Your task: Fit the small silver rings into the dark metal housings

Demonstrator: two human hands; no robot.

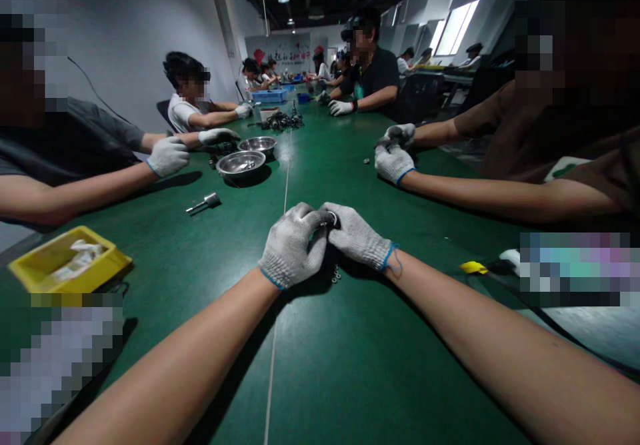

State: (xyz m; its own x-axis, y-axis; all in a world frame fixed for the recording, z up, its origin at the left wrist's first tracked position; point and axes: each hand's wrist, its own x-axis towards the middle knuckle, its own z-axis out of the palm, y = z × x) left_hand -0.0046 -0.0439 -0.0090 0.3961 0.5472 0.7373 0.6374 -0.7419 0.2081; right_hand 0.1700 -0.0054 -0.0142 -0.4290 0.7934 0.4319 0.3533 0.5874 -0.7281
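Note:
My left hand [296, 245], in a white knit glove with a blue hem, is closed with its fingertips on a small ring-shaped metal part [332, 218]. Meeting it from the other side, my right hand [357, 233], gloved alike, pinches the same part. Fingers hide most of this part, so its exact kind does not show. Just below the hands, several small metal rings [337, 274] lie on the green table [320, 365]; they may be nuts or washers.
Two steel bowls [241, 164] stand ahead on the left, near a metal tool with a thin shaft [205, 202]. A yellow bin [70, 262] sits far left. Gloved co-workers' hands [393, 158] flank the table. A dark pile of parts [283, 120] lies farther back.

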